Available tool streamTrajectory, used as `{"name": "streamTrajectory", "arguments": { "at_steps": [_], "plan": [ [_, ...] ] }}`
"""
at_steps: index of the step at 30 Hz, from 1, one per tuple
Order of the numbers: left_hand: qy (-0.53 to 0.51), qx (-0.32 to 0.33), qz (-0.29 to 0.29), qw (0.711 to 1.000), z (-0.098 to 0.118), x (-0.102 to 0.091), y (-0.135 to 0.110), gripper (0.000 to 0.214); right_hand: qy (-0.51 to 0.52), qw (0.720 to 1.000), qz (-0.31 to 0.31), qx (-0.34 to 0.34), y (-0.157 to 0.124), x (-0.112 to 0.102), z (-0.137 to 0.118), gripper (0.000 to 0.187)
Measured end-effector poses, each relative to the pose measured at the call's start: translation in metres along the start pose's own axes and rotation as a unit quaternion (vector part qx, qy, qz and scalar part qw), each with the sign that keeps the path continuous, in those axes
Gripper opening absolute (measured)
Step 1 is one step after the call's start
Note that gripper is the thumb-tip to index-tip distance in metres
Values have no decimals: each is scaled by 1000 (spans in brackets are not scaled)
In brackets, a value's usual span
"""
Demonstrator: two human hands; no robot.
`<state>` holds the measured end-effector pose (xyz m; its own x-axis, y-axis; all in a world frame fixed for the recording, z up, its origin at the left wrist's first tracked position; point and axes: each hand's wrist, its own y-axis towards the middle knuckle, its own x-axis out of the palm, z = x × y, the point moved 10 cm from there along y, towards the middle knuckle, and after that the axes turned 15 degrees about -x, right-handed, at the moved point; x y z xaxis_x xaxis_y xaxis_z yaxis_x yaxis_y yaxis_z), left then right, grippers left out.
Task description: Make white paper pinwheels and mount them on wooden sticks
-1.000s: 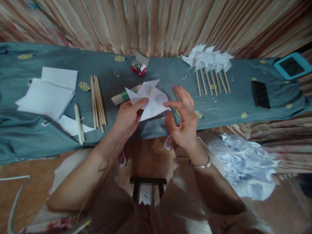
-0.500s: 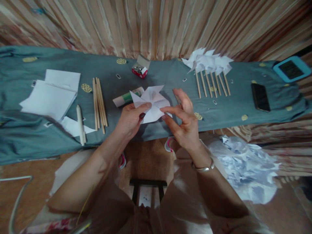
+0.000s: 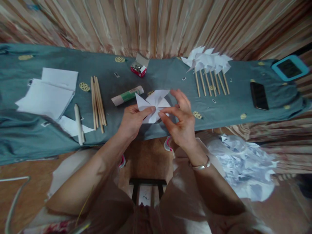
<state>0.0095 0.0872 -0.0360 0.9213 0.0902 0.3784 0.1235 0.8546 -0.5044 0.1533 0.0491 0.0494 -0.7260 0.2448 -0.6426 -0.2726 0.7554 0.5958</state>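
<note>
1. Because folded paper probably springs open, the bare left hand (image 3: 132, 121) clamps the white paper pinwheel (image 3: 156, 98) near its centre, over the dark-teal cloth (image 3: 165, 74).
2. The bare right hand (image 3: 182, 119) seems to pinch there, thumb and index together.
3. Smooth wooden sticks (image 3: 98, 99) lie almost parallel, perhaps for easy taking.
4. Farther, white stick-mounted pinwheels (image 3: 210, 61) overlap in a row.

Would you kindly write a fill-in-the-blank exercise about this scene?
The left hand and right hand touch a pinwheel made of ____.
The small open box has mostly ____ sides.
As pictured, the loose sticks lie to the ____ of the tube.
The phone lies to the ____ of the mounted pinwheels.
Missing words: paper; red; left; right.
</note>
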Motion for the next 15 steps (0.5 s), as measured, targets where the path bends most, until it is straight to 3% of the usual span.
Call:
{"name": "streamTrajectory", "arguments": {
  "at_steps": [15],
  "plan": [
    [32, 22, 1, 999, 0, 1, -2, 25, -35, 999, 28, 14, -1, -1, 1, 12]
  ]
}}
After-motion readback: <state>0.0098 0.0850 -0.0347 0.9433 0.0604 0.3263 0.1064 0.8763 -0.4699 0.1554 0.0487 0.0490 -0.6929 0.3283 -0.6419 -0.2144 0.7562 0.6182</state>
